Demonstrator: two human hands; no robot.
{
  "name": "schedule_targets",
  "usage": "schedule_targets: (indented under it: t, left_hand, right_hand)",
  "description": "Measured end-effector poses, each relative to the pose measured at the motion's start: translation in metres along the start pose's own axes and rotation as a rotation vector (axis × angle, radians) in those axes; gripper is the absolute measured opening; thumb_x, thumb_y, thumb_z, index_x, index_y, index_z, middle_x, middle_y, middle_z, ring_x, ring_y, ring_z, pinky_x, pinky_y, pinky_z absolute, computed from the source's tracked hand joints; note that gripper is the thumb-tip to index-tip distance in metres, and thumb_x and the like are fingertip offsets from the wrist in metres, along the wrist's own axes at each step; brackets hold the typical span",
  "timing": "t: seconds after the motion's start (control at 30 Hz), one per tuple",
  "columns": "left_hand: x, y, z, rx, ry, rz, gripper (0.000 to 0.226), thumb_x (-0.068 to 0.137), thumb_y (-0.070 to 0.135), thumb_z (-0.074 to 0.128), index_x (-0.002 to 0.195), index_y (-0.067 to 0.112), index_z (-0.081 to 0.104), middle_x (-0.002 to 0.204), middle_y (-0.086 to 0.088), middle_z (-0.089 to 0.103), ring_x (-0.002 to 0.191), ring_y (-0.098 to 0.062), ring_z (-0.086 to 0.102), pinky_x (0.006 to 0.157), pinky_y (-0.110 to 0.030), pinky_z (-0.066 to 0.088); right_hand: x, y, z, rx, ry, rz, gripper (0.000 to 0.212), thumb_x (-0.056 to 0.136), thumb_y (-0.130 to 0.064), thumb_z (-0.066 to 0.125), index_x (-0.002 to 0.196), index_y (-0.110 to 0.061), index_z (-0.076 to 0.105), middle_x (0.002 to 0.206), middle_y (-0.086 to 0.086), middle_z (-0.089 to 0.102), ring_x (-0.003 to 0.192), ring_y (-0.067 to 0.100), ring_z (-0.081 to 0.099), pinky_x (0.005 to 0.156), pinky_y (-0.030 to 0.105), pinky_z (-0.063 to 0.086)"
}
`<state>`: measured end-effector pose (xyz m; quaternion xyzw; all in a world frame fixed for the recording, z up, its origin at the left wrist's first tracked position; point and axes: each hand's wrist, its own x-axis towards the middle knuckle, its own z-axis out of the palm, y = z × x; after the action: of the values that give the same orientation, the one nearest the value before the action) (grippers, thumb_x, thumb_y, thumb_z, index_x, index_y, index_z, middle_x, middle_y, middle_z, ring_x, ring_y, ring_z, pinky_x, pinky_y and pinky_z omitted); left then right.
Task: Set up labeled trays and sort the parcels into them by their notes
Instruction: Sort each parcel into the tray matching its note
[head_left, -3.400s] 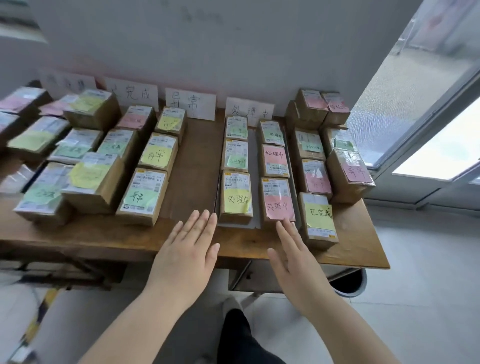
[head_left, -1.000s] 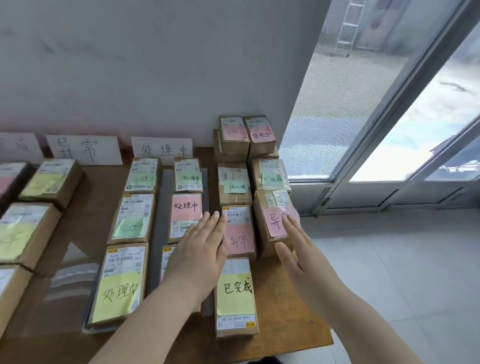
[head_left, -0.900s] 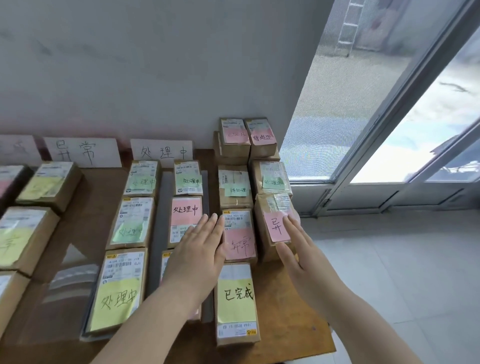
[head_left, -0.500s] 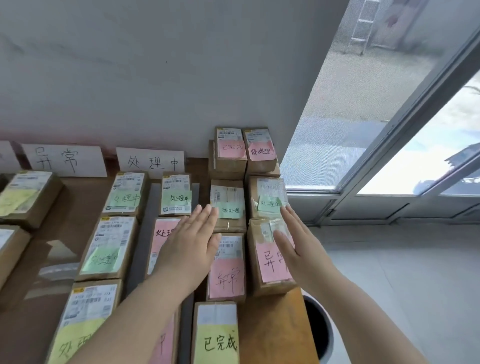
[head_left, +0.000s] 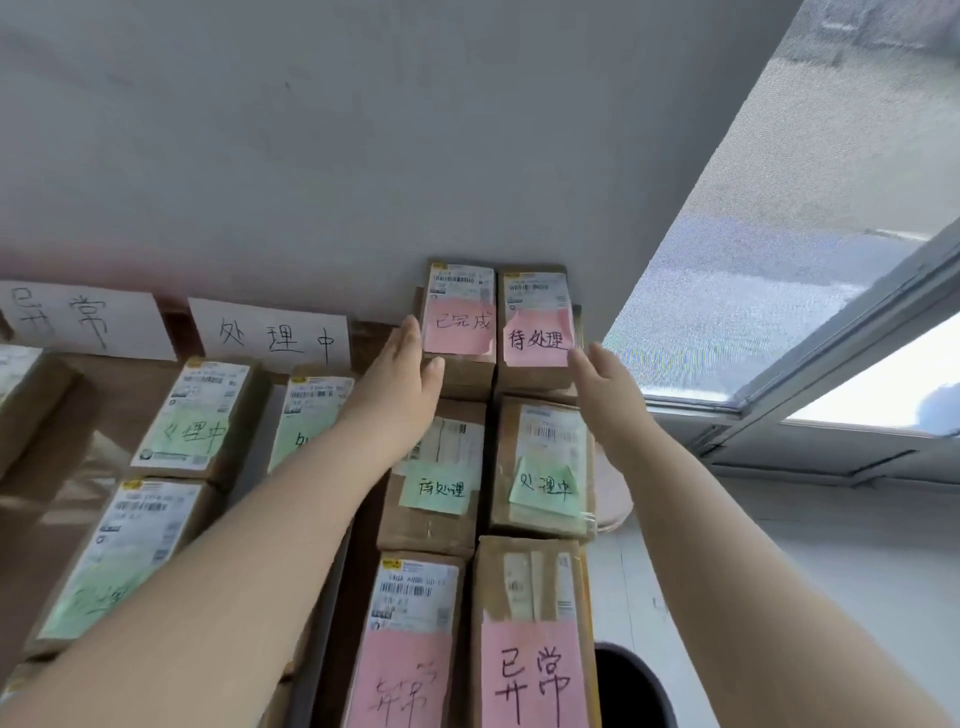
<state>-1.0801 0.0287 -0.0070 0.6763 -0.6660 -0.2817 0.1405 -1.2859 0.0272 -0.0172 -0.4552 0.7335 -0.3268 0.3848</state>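
Where the table (head_left: 88, 467) meets the wall (head_left: 363, 156), 2 boxes w/ pink notes sit side by side on a stack, backs to the wall. L hand (head_left: 400, 374) is flat, fingers straight, on the outer side of the left box (head_left: 460, 322), thumb on its front. R hand (head_left: 602, 384) is flat too, by the right box (head_left: 535, 332); can't tell if it touches. Neither hand holds a thing. More boxes (head_left: 436, 483) lie in rows out from the wall; 2 paper signs (head_left: 267, 335) lean on it.

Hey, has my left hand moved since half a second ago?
Yes. The left hand moved back toward the wall, from beside the green 待处理 parcel to the pink 已完成 parcel on the rear stack.
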Motion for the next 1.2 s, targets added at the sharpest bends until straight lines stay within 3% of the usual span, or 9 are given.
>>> schedule_targets:
  t: [0.13, 0.27, 0.4, 0.57, 0.73, 0.83, 0.9, 1.07, 1.2]
  left_hand:
    - [0.026, 0.0, 0.014, -0.399, -0.04, -0.24, 0.056, 0.101, 0.042, 0.033, 0.152, 0.024, 0.017, 0.156, -0.003, 0.028, 0.141, -0.026, 0.029, 0.114, -0.043, 0.026]
    - [0.03, -0.001, 0.018, -0.626, 0.019, -0.249, 0.052, 0.098, 0.037, 0.044, 0.148, 0.026, 0.032, 0.149, 0.0, 0.04, 0.135, -0.023, 0.039, 0.111, -0.047, 0.033]
    - [0.016, -0.001, 0.014, -0.714, 0.075, -0.201, 0.054, 0.094, 0.036, 0.046, 0.146, 0.028, 0.033, 0.144, 0.004, 0.044, 0.132, -0.02, 0.04, 0.11, -0.047, 0.034]
    - [-0.012, -0.009, 0.006, -0.869, 0.063, -0.15, 0.068, 0.073, 0.051, 0.058, 0.137, 0.039, 0.04, 0.136, 0.008, 0.053, 0.125, -0.015, 0.05, 0.106, -0.047, 0.04]
    - [-0.06, -0.025, -0.011, -0.998, 0.07, -0.055, 0.061, 0.071, 0.054, 0.069, 0.128, 0.049, 0.048, 0.13, 0.012, 0.058, 0.124, -0.015, 0.052, 0.106, -0.046, 0.04]
    - [-0.094, -0.036, -0.022, -1.075, 0.092, -0.021, 0.044, 0.078, 0.043, 0.069, 0.114, 0.06, 0.052, 0.132, 0.011, 0.057, 0.124, -0.013, 0.052, 0.107, -0.046, 0.039]
    - [-0.118, -0.043, -0.031, -1.072, 0.073, -0.006, 0.043, 0.072, 0.051, 0.072, 0.108, 0.064, 0.052, 0.132, 0.011, 0.059, 0.123, -0.014, 0.054, 0.107, -0.046, 0.039]
    - [-0.172, -0.066, -0.044, -1.125, 0.067, 0.08, 0.047, 0.08, 0.036, 0.071, 0.123, 0.045, 0.053, 0.125, 0.009, 0.064, 0.119, -0.012, 0.058, 0.104, -0.04, 0.041]
    - [-0.212, -0.079, -0.05, -1.234, 0.03, 0.092, 0.04, 0.091, 0.007, 0.056, 0.121, 0.033, 0.053, 0.108, 0.008, 0.072, 0.105, -0.009, 0.065, 0.085, -0.022, 0.05]
  right_hand:
    - [0.024, 0.003, 0.01, 0.043, 0.007, 0.006, 0.035, 0.097, -0.039, 0.044, 0.108, -0.009, 0.057, 0.107, 0.007, 0.064, 0.1, 0.025, 0.057, 0.086, 0.038, 0.044]
    - [0.025, 0.003, 0.017, 0.129, 0.03, -0.017, 0.019, 0.094, -0.028, 0.05, 0.106, -0.02, 0.062, 0.096, -0.004, 0.066, 0.09, 0.017, 0.06, 0.081, 0.033, 0.045]
    - [0.007, 0.003, 0.019, 0.302, 0.031, -0.004, 0.029, 0.092, -0.023, 0.054, 0.12, -0.02, 0.059, 0.104, -0.006, 0.065, 0.096, 0.013, 0.062, 0.087, 0.032, 0.049]
    - [-0.024, 0.001, 0.01, 0.469, 0.031, -0.058, 0.048, 0.076, -0.031, 0.059, 0.123, -0.022, 0.059, 0.112, 0.002, 0.069, 0.106, 0.02, 0.065, 0.097, 0.049, 0.05]
    - [-0.071, -0.007, -0.001, 0.575, -0.01, -0.165, 0.057, 0.076, -0.02, 0.06, 0.132, -0.015, 0.051, 0.121, 0.004, 0.065, 0.113, 0.015, 0.062, 0.095, 0.034, 0.05]
    - [-0.107, -0.014, 0.002, 0.571, -0.027, -0.224, 0.059, 0.076, -0.021, 0.06, 0.133, -0.016, 0.048, 0.126, 0.002, 0.062, 0.118, 0.015, 0.058, 0.098, 0.033, 0.048]
    - [-0.131, -0.016, 0.004, 0.565, -0.025, -0.264, 0.057, 0.077, -0.022, 0.06, 0.132, -0.018, 0.049, 0.129, 0.002, 0.06, 0.122, 0.015, 0.055, 0.099, 0.033, 0.046]
    - [-0.196, -0.016, 0.01, 0.584, -0.013, -0.352, 0.044, 0.079, -0.019, 0.065, 0.12, -0.03, 0.054, 0.126, -0.008, 0.06, 0.119, 0.012, 0.056, 0.094, 0.029, 0.048]
    - [-0.24, -0.009, 0.015, 0.649, -0.039, -0.338, 0.041, 0.088, -0.006, 0.064, 0.12, -0.029, 0.054, 0.127, -0.002, 0.059, 0.112, 0.012, 0.062, 0.081, 0.023, 0.052]
